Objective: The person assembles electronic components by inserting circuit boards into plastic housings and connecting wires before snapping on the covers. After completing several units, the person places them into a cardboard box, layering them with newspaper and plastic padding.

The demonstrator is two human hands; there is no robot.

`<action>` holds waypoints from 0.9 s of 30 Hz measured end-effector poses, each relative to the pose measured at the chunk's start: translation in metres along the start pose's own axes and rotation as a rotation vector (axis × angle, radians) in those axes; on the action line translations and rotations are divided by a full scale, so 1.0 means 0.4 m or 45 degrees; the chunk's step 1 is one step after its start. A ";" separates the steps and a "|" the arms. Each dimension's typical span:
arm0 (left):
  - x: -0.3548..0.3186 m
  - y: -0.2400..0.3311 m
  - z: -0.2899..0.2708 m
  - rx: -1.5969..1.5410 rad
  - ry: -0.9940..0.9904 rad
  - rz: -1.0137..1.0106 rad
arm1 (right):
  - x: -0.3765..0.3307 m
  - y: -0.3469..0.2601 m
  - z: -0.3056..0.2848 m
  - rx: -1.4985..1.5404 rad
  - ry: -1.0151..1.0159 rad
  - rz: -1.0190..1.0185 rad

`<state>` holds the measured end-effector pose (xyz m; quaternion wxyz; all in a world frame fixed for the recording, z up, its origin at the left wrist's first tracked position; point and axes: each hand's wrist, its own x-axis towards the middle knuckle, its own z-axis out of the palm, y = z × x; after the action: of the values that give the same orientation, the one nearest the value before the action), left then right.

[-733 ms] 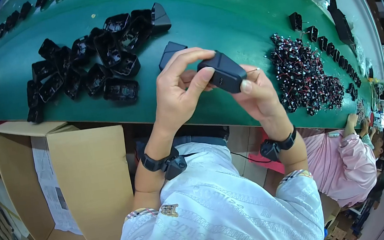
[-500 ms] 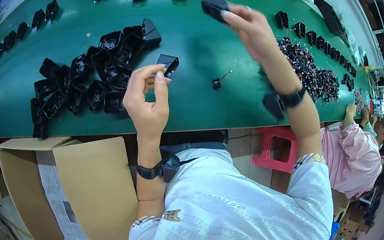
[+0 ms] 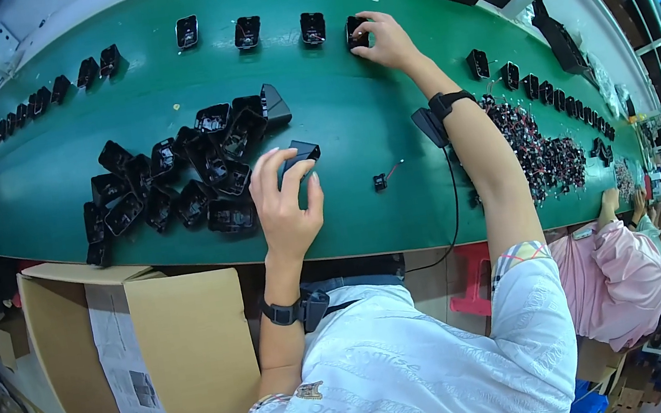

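My right hand point(image 3: 385, 40) reaches to the far side of the green table, thumb and fingers closed round a black plastic housing point(image 3: 355, 31). That housing stands at the right end of a spaced row of similar open housings point(image 3: 313, 29). Nearer me, my left hand point(image 3: 286, 204) has its fingers spread at the left end of another black housing point(image 3: 304, 152) lying on the table. Its fingertips overlap this housing; whether they press on it I cannot tell. Left of that hand lies a heap of black housings point(image 3: 163, 158). A small black part with a thin wire point(image 3: 380, 182) lies between my arms.
Right of my right arm sits a pile of small wired parts point(image 3: 534, 148), with a line of housings point(image 3: 531, 85) beyond. More housings curve away at far left point(image 3: 60, 88). An open cardboard box point(image 3: 195, 352) stands below the table edge. A person in pink point(image 3: 615, 276) sits at right.
My right hand has carried its housing away from me to the row's right end, turning its open side into view. My left hand's fingers have spread apart. The view has shifted.
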<state>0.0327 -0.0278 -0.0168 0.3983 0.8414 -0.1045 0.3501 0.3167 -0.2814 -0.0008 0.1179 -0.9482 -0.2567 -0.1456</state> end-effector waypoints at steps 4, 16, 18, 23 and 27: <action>-0.005 -0.008 -0.003 -0.016 0.000 -0.043 | 0.012 -0.015 -0.006 -0.004 -0.018 -0.082; -0.003 -0.005 0.001 -0.050 -0.054 -0.080 | 0.031 -0.029 -0.026 -0.008 -0.063 -0.164; -0.008 -0.008 0.001 -0.053 -0.062 -0.109 | 0.032 -0.038 -0.027 0.025 -0.086 -0.146; -0.008 -0.010 0.012 -0.098 -0.104 -0.169 | 0.034 -0.015 -0.024 -0.020 -0.090 -0.127; -0.004 -0.011 0.008 -0.082 -0.073 -0.137 | 0.047 -0.024 -0.052 -0.024 -0.130 -0.132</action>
<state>0.0351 -0.0275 -0.0220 0.4403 0.8422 -0.0816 0.3003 0.3228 -0.2710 0.0264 0.0883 -0.9408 -0.3097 -0.1055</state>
